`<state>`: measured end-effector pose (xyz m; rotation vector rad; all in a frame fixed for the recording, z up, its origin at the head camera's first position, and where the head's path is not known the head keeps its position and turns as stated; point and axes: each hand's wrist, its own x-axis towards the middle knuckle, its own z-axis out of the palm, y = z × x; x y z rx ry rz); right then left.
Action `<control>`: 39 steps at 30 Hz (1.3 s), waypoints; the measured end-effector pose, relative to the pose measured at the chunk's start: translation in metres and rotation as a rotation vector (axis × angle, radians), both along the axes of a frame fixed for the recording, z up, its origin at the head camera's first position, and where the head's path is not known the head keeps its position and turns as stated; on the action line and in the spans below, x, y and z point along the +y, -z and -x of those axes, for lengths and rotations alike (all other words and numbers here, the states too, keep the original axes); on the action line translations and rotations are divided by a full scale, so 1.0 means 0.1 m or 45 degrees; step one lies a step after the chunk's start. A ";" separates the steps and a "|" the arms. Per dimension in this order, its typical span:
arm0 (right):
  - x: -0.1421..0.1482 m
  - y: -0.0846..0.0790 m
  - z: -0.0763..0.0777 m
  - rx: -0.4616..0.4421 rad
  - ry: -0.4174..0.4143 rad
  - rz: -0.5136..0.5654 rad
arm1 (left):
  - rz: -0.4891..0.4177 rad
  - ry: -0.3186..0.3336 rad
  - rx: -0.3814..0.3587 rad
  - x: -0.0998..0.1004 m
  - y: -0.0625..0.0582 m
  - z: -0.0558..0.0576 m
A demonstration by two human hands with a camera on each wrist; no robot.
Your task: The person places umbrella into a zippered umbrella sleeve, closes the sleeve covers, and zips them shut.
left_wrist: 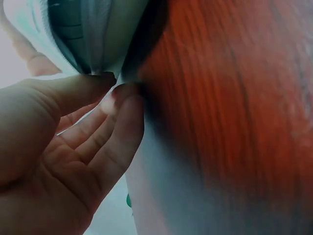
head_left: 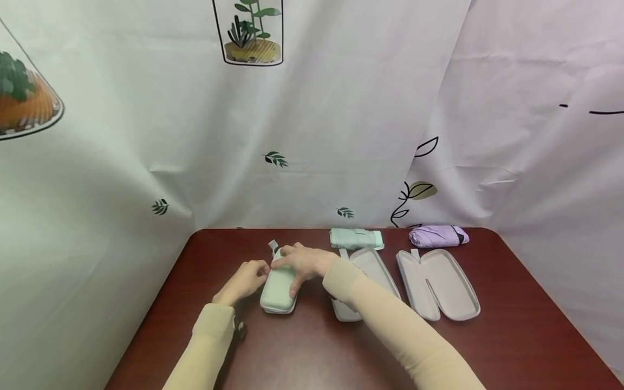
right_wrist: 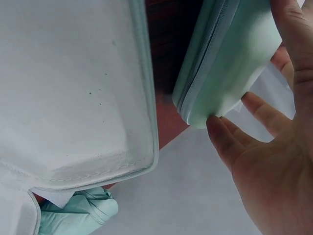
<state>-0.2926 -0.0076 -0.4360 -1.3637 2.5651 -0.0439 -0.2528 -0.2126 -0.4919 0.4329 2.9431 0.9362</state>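
A mint green zip case (head_left: 278, 291) lies on the table's left half, its wrist loop at the far end. My left hand (head_left: 246, 279) is at its left side, thumb and forefinger pinching the zipper (left_wrist: 49, 29). In the left wrist view that side gapes, with dark green folded fabric (left_wrist: 67, 22) inside. My right hand (head_left: 306, 261) holds the case from above, thumb on the right side and fingers over the far end. In the right wrist view, the zip seam (right_wrist: 203, 63) on the right side looks closed.
Two unzipped cases lie spread on the right: a nearer one (head_left: 374, 266), partly under my right sleeve, and another (head_left: 450, 284) farther right. Behind them lie a folded mint umbrella (head_left: 353, 238) and a folded purple umbrella (head_left: 435, 236). A printed cloth (head_left: 302, 200) hangs along the table's back.
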 end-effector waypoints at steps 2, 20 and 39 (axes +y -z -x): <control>-0.01 0.00 -0.01 0.008 -0.010 0.012 | -0.024 0.008 -0.010 -0.03 -0.01 -0.02; -0.02 0.02 -0.11 0.019 0.064 0.024 | -0.228 -0.011 -0.228 -0.22 0.03 -0.29; -0.07 0.07 -0.17 0.110 0.203 0.036 | -0.488 -0.140 -0.264 -0.38 0.13 -0.50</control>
